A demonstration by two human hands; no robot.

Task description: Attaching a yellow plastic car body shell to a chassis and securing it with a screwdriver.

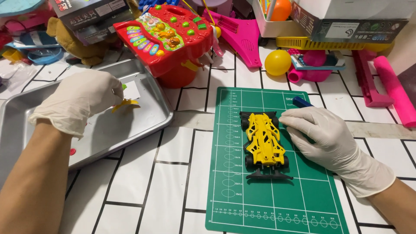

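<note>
A yellow and black toy race car (263, 145) lies on a green cutting mat (277, 203). My right hand (323, 132), in a white glove, rests on the mat just right of the car and grips a blue-handled tool (302, 102) whose tip is hidden. My left hand (82, 97), also gloved, hovers over a metal tray (130, 125) and pinches a small yellow plastic part (125, 104) at the fingertips. A bit of green shows by the fingers.
Toys crowd the back: a red toy keyboard (167, 34), a brown plush (82, 50), a yellow ball (277, 62), pink plastic pieces (390, 86), a pink toy guitar (240, 34), boxes. A small red piece (72, 152) lies in the tray.
</note>
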